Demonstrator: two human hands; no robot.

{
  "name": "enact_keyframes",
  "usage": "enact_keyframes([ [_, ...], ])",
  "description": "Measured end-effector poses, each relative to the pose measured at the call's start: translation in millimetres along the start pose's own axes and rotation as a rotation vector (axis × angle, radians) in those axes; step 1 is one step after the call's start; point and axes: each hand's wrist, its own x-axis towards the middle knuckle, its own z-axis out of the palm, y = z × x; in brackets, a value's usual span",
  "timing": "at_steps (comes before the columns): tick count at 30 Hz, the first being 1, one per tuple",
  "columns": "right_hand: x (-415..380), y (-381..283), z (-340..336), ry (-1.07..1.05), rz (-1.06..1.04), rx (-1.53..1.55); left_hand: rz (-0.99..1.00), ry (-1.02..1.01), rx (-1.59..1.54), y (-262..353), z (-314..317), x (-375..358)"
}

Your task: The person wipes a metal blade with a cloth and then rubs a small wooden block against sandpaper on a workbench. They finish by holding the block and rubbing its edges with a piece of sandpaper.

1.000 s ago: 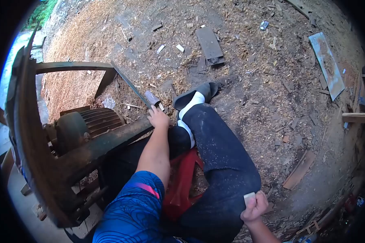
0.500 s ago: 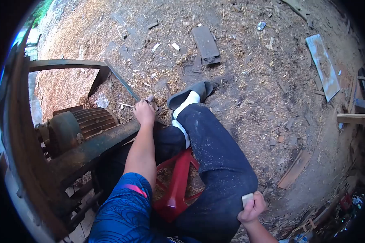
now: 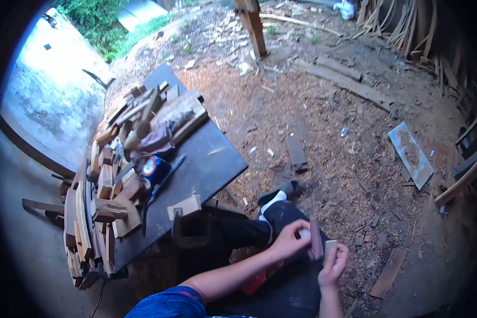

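Note:
Over my lap, my left hand (image 3: pixel 291 241) is closed on a flat brownish piece (image 3: pixel 316 238) that stands nearly upright, with something pale beside the fingers. Just right of it, my right hand (image 3: pixel 334 264) pinches a small pale block (image 3: pixel 330 247). The two held pieces are close together, with a narrow gap between them. Below are my dark trousers (image 3: pixel 291 283) and part of a red seat (image 3: pixel 254 283).
A dark table (image 3: pixel 212 153) at the left bears wood offcuts (image 3: pixel 106 175), a cloth (image 3: pixel 156 140), a blue round item (image 3: pixel 155 168) and a metal clamp (image 3: pixel 192 233). Wood chips cover the ground. A stained board (image 3: pixel 411 153) lies at the right, and a wooden post (image 3: pixel 253 32) stands ahead.
The view has lifted and shows the table. My left hand has come from the lower left frame area to my lap with the brownish piece, near my right hand, which still holds the pale block.

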Motion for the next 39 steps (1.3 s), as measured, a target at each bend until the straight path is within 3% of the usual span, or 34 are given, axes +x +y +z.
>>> enact_keyframes([
  [1, -8, -23, 13, -0.037, -0.051, 0.131, -0.02, -0.168, -0.051, 12, 1, -15],
  [3, -29, -58, 31, -0.072, -0.12, 0.176, 0.088, -0.158, -0.031, 19, -3, -41],
  [5, -48, -72, 43, -0.061, -0.178, 0.127, 0.341, -0.001, 0.111, 46, -12, -65],
  [7, -57, -103, 49, -0.029, -0.36, -0.052, 0.534, 0.03, 0.339, 74, -23, -95],
  [9, -64, -134, 50, -0.005, -0.441, -0.109, 0.6, -0.05, 0.43, 89, -38, -118],
  [11, -70, -151, 50, -0.108, -0.596, -0.248, 0.503, -0.104, 0.265, 92, -50, -141],
  [13, -71, -179, 46, -0.19, -0.616, -0.217, 0.596, -0.138, 0.24, 103, -68, -150],
  [15, -80, -195, 50, -0.251, -0.28, -0.097, 0.666, -0.078, 0.438, 123, -76, -169],
  [17, -85, -190, 57, -0.248, -0.211, -0.092, 0.629, -0.063, 0.329, 126, -69, -181],
  [19, -90, -201, 68, -0.179, -0.419, -0.169, 0.572, 0.209, 0.273, 117, -66, -191],
  [20, -95, -206, 75, -0.174, -0.537, -0.178, 0.671, 0.332, 0.326, 106, -63, -192],
  [23, -121, -222, 88, -0.322, -0.589, -0.223, 0.602, 0.417, 0.262, 90, -67, -204],
  [26, -116, -222, 87, -0.45, -0.47, -0.224, 0.514, 0.33, 0.059, 94, -71, -213],
  [27, -113, -218, 87, -0.445, -0.38, -0.161, 0.471, 0.29, -0.023, 96, -72, -216],
  [28, -108, -215, 88, -0.386, -0.333, -0.134, 0.249, 0.174, -0.163, 94, -77, -224],
  [29, -103, -214, 88, -0.33, -0.287, -0.11, 0.254, 0.173, -0.165, 93, -78, -224],
  [31, -102, -215, 91, -0.216, -0.419, -0.266, 0.262, 0.149, -0.163, 89, -76, -222],
  [33, -113, -207, 98, -0.375, -0.571, -0.207, 0.304, 0.176, -0.186, 93, -73, -219],
  [37, -95, -214, 92, -0.271, -0.515, -0.201, 0.289, 0.145, -0.183, 98, -80, -214],
  [39, -90, -217, 89, -0.224, -0.442, -0.215, 0.14, 0.034, -0.171, 95, -82, -216],
])
